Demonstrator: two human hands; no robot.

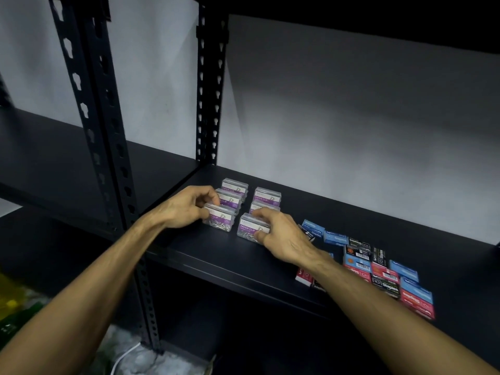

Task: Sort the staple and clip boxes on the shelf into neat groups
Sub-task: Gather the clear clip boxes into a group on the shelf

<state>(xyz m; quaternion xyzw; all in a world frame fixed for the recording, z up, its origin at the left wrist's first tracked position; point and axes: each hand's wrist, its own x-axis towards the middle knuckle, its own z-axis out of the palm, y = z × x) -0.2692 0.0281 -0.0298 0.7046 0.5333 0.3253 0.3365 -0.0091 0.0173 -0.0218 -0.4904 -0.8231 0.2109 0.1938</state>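
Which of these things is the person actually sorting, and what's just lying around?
Part of the job:
- clear paper clip boxes, in two rows
- staple boxes, blue, red and black, jumbled
- left hand and right hand, each gripping a front clip box

Just there:
- black shelf
- white cable on the floor

A black perforated upright post [104,147] stands left of a grey back wall [351,104]; below the post, a white cable [127,353] crosses speckled floor [151,361]; left of it, yellow-green clutter [16,307].

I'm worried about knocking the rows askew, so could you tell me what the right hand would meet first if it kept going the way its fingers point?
Probably the middle paper clip box in the right row, directly behind the front box the right hand grips; depth is uncertain.
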